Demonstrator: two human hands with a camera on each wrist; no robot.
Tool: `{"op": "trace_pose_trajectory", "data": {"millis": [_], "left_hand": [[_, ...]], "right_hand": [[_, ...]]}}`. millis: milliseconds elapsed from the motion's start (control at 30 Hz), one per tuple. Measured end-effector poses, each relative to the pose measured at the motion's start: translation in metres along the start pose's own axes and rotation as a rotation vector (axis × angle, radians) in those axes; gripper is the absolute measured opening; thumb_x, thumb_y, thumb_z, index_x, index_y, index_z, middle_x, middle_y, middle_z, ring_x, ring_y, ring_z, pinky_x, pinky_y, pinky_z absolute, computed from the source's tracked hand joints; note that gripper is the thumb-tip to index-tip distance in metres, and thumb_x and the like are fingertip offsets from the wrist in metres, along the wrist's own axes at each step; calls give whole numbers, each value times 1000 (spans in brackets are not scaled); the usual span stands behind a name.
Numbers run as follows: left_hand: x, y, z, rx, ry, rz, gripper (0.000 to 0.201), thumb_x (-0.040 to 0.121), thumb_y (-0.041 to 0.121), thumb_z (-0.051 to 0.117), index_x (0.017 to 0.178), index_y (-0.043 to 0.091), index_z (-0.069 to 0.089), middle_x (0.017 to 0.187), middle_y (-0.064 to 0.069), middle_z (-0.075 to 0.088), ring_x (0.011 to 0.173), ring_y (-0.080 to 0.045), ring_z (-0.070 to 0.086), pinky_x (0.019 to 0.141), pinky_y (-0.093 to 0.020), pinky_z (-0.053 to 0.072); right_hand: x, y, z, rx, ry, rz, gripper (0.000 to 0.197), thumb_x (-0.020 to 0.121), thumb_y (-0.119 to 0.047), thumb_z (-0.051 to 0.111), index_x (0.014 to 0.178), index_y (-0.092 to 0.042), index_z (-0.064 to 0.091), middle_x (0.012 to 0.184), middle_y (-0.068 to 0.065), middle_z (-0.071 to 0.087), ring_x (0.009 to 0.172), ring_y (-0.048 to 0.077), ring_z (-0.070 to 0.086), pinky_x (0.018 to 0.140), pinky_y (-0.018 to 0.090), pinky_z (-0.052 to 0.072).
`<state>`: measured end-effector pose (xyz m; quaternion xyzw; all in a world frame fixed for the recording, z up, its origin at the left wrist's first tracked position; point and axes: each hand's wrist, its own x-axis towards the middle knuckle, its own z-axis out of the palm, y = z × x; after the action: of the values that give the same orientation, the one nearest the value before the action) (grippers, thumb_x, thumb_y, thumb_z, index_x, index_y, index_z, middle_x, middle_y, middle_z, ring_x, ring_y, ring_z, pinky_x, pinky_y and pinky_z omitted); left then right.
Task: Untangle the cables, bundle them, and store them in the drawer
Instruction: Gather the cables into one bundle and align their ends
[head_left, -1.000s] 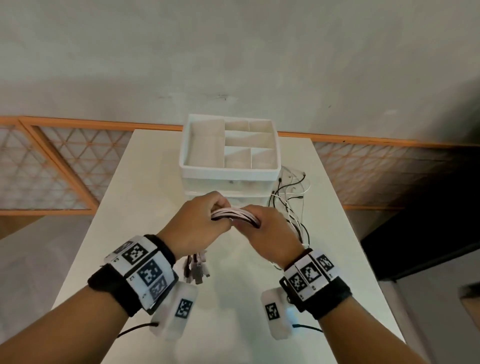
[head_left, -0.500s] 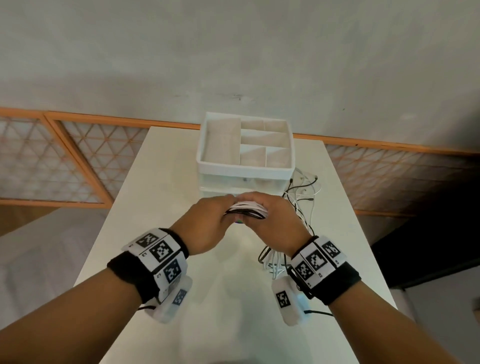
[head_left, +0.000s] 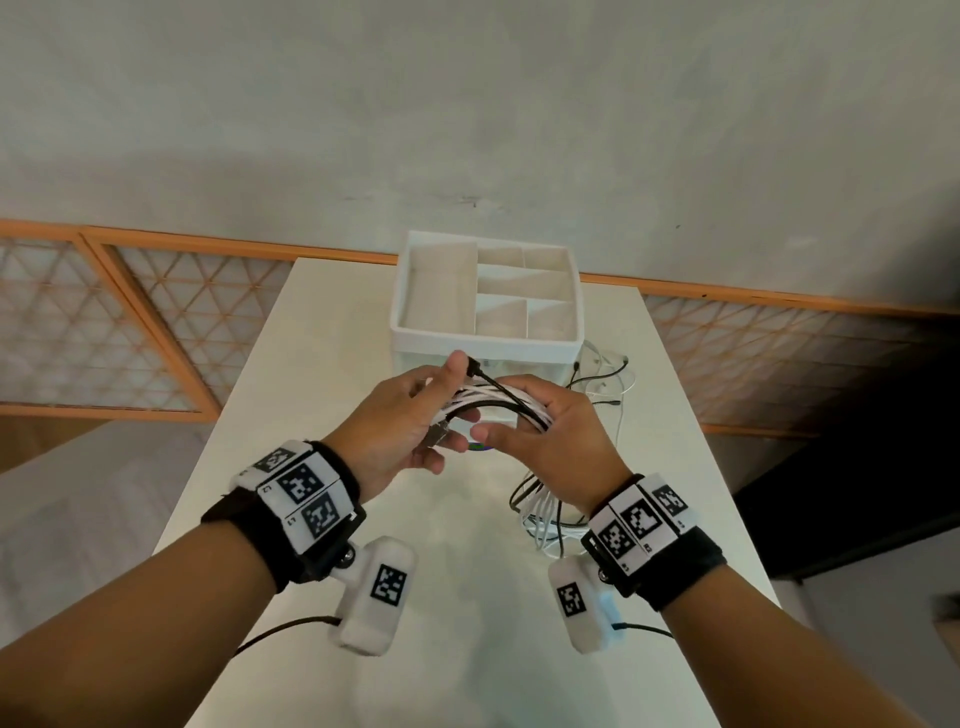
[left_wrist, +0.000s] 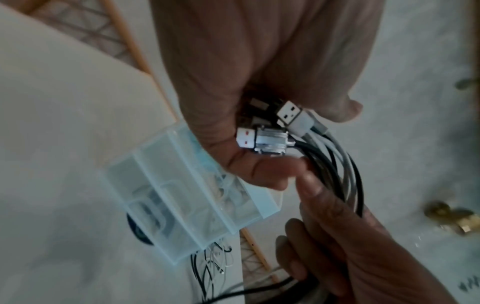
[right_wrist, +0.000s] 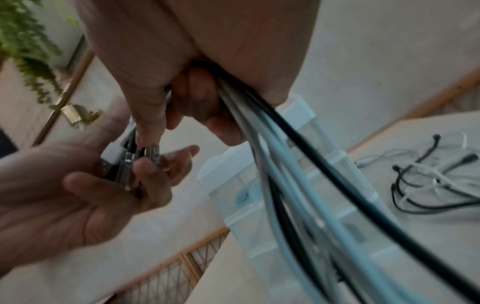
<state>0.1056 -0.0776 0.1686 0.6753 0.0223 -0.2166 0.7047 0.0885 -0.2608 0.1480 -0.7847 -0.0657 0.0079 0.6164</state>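
Observation:
A bundle of white and black cables is held up between both hands, just in front of the white drawer unit. My left hand holds the bundle's plug end; several USB plugs lie in its palm under the thumb, and one black plug sticks up past it. My right hand grips the cable strands, fingers curled round them. From this hand the strands hang down to the table. The drawers' fronts are mostly hidden behind the hands.
More loose black and white cables lie tangled on the white table, right of the drawer unit. A small blue round object sits on the table under the hands. The table's right edge runs close to the loose cables.
The hands have drawn slightly apart. The plugs that hung below my left hand now sit in its palm, and a black plug has come up past the thumb.

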Motion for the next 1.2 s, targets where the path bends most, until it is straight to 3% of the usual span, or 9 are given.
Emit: {"op": "trace_pose_trajectory", "data": {"millis": [100, 200, 367, 467, 567, 767, 867, 1033, 1200], "left_hand": [[-6, 0, -3, 102, 28, 75, 61, 66, 67, 66, 109, 24, 71, 90, -8, 70, 60, -16, 58, 44, -24, 34], [-12, -6, -1, 138, 57, 93, 43, 68, 56, 76, 98, 26, 76, 70, 0, 64, 56, -14, 51, 45, -23, 24], [-26, -29, -2, 177, 209, 80, 22, 82, 30, 77, 68, 13, 71, 53, -3, 52, 42, -12, 38, 41, -19, 25], [-41, -38, -5, 135, 205, 77, 10, 82, 27, 77, 83, 18, 76, 57, -1, 52, 49, -16, 39, 46, -21, 23], [-56, -48, -14, 40, 152, 50, 31, 79, 35, 76, 110, 31, 75, 67, 0, 54, 55, -14, 41, 50, -29, 19], [-75, -74, -31, 13, 172, 0, 13, 86, 19, 73, 89, 7, 76, 60, -11, 50, 45, -16, 32, 46, -25, 16], [-81, -88, -39, -16, 216, -4, 15, 85, 19, 74, 90, 5, 75, 60, -7, 54, 43, -14, 40, 44, -23, 19], [-89, -101, -54, -36, 222, -15, 17, 86, 23, 73, 89, 6, 76, 56, -7, 56, 40, -12, 39, 41, -19, 18], [-97, -107, -60, -59, 154, -78, 36, 86, 42, 70, 85, 6, 75, 62, -15, 54, 50, -21, 38, 46, -24, 18]], "right_hand": [[-10, 7, 2, -148, -41, -11, 31, 78, -16, 84, 106, -22, 71, 54, -16, 55, 44, 9, 36, 51, 12, 35], [-18, 19, 7, -268, -62, -21, 22, 78, -20, 83, 93, -21, 68, 43, -11, 38, 41, 9, 33, 46, 14, 36], [-29, 31, 21, -295, -140, -9, 20, 81, -22, 81, 96, -19, 68, 48, -17, 51, 44, 7, 42, 51, 15, 40], [-37, 39, 33, -244, -158, -1, 26, 82, -24, 80, 105, -19, 70, 58, -19, 61, 46, 6, 47, 54, 15, 43], [-49, 45, 46, -295, -163, -23, 19, 82, -27, 80, 96, -19, 70, 53, -10, 57, 46, 9, 45, 55, 13, 41], [-74, 46, 72, -301, -233, -42, 31, 84, -28, 78, 113, -23, 67, 82, -1, 74, 66, 12, 64, 72, 28, 55], [-83, 35, 82, -186, -207, 20, 42, 84, -28, 79, 122, -28, 60, 80, -8, 72, 70, 7, 66, 72, 24, 55], [-88, 30, 96, -19, -73, 98, 7, 92, -11, 69, 99, -13, 68, 83, 5, 75, 71, 28, 72, 74, 40, 59], [-98, 37, 117, 2, -39, 155, 7, 94, -11, 66, 91, -13, 72, 83, 10, 76, 68, 28, 72, 77, 51, 59]]}}
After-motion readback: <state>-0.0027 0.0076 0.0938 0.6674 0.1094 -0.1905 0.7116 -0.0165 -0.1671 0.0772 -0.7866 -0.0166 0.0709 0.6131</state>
